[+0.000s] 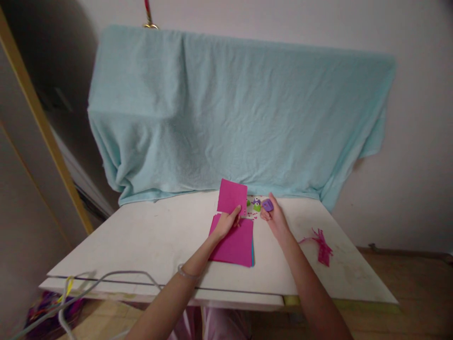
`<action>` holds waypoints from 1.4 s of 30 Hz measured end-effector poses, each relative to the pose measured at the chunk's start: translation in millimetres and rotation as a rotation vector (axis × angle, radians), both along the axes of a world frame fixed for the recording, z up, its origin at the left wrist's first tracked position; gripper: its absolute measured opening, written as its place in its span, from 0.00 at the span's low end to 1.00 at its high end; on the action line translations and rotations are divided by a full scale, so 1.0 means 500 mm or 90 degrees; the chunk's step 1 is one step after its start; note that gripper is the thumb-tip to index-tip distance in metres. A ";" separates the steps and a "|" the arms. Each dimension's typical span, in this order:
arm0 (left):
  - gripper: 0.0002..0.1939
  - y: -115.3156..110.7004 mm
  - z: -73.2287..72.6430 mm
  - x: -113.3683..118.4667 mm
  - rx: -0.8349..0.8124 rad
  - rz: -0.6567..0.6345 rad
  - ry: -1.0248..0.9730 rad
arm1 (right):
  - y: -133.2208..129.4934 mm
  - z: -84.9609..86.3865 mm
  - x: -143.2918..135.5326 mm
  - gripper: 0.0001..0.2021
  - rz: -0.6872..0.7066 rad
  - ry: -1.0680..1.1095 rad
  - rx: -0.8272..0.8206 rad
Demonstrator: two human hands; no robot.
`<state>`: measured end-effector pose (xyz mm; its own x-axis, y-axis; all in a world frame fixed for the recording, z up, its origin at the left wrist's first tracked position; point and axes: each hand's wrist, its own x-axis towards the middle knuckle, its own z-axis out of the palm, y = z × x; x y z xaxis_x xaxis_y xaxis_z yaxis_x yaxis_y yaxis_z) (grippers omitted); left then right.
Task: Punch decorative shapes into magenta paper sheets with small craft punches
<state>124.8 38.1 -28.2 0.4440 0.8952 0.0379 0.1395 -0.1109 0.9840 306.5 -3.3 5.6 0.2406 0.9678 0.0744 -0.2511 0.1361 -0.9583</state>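
Grey cable (106, 278) loops across the near edge of the white table (148, 236), closest to the lens, with a bit of yellow on it at the left; it lies clear of both forearms.

Left hand (226, 223): fingers closed in a pinch on the lower edge of a pink paper square (232, 196), thumb on the near face. The sheet stands lifted, tilted up toward the camera, probably so its face can be seen and its edge offered to a tool. A thin bracelet (187, 273) sits on that wrist.

Under that hand lies a stack of pink sheets (234, 245), flat on the table, with a blue edge showing at its right side, so at least one differently coloured sheet lies below. Keeping the stack directly beneath puts the next sheet within reach.

Right hand (274, 218): curled loosely around a small purple punch (268, 205), held just off or on the table; I cannot tell which. It sits just right of the lifted square, at about the same height as the paper's lower edge.

Between the hands: a green and purple small object (256, 205), likely another punch, and tiny pink scraps (252, 216) scattered on the table.

Further right, well apart from the hands, a heap of pink paper strips (322, 248).

Behind the table, a pale blue cloth (240, 113) hangs over something, hiding it.
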 end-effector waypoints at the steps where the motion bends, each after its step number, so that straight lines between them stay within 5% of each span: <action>1: 0.30 0.000 -0.001 0.000 -0.003 0.001 -0.003 | -0.006 0.011 0.012 0.24 -0.048 -0.053 0.033; 7: 0.30 0.001 -0.005 -0.001 -0.013 -0.004 -0.011 | -0.021 0.011 0.064 0.18 -0.204 -0.483 0.106; 17: 0.30 -0.001 0.001 -0.002 0.002 -0.020 -0.017 | 0.031 -0.064 0.074 0.27 -0.105 -0.014 -0.035; 27: 0.31 0.004 -0.005 -0.002 -0.007 0.004 0.010 | 0.049 -0.077 0.063 0.25 -0.164 -0.129 0.018; 30: 0.30 0.002 -0.004 -0.003 -0.006 0.004 0.002 | 0.047 -0.079 0.066 0.24 -0.190 -0.227 0.054; 36: 0.30 -0.004 0.005 -0.004 -0.011 0.018 0.006 | 0.023 -0.070 0.060 0.19 -0.287 -0.639 0.084; 42: 0.30 -0.003 0.001 -0.002 -0.019 0.025 -0.006 | 0.022 -0.074 0.046 0.10 -0.236 -0.778 0.140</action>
